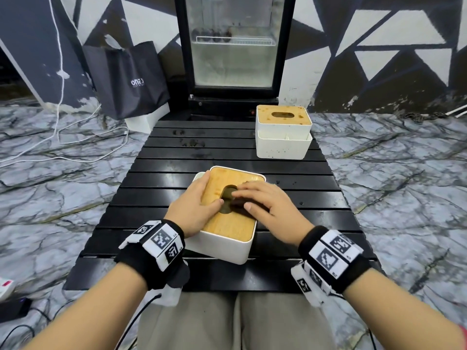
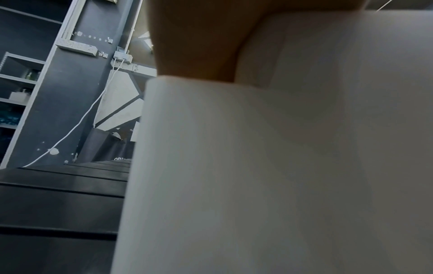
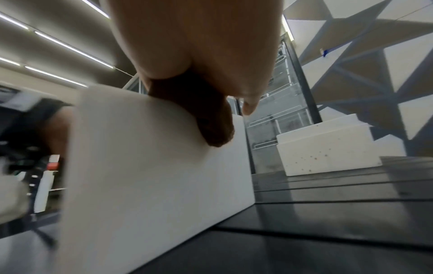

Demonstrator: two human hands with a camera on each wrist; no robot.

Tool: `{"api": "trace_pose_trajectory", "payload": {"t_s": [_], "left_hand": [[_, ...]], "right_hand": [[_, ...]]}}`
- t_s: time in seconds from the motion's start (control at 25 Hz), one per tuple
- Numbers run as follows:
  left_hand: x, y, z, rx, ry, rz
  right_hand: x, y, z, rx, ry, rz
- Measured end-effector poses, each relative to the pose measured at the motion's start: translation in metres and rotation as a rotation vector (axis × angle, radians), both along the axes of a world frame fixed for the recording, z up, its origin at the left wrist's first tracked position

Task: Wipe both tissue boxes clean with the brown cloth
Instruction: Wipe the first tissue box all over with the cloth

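Note:
The near tissue box (image 1: 222,248), white with a wooden lid, stands on the black slatted table (image 1: 177,160) in front of me. My left hand (image 1: 199,195) grips its left side, thumb on the lid by the slot; in the left wrist view the palm (image 2: 199,37) lies against the white wall (image 2: 234,166). My right hand (image 1: 262,198) holds the bunched brown cloth (image 1: 238,202) down on the lid's right half. In the right wrist view the cloth (image 3: 211,118) hangs over the box edge (image 3: 152,166). The far tissue box (image 1: 283,137) at the back right has dark spots on its lid and walls (image 3: 328,153).
Dark crumbs or stains (image 1: 192,142) lie on the far slats. A glass-door fridge (image 1: 232,46) stands behind the table, a black bag (image 1: 131,79) to its left. White cables (image 1: 75,137) run across the marble floor on the left.

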State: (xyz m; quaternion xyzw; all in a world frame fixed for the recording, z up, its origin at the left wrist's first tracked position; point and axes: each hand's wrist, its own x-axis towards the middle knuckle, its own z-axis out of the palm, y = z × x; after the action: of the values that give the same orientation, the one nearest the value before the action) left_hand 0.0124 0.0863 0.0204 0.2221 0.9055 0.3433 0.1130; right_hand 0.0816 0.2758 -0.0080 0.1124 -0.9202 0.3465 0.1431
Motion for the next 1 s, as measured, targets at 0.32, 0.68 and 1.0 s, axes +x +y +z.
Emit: {"api": "trace_pose_trajectory", "payload": {"t_s": [0.32, 0.68, 1.0], "left_hand": [[-0.001, 0.001, -0.001, -0.021, -0.019, 0.023], [0.038, 0.011, 0.007, -0.351, 0.247, -0.010], [0.015, -0.026, 0.018, -0.372, 0.153, -0.034]], "right_hand": [[-0.024, 0.011, 0.013, -0.047, -0.081, -0.098], [-0.021, -0.015, 0.017, -0.016, -0.064, -0.306], [0.027, -0.013, 0.031, 0.036, -0.135, -0.199]]}}
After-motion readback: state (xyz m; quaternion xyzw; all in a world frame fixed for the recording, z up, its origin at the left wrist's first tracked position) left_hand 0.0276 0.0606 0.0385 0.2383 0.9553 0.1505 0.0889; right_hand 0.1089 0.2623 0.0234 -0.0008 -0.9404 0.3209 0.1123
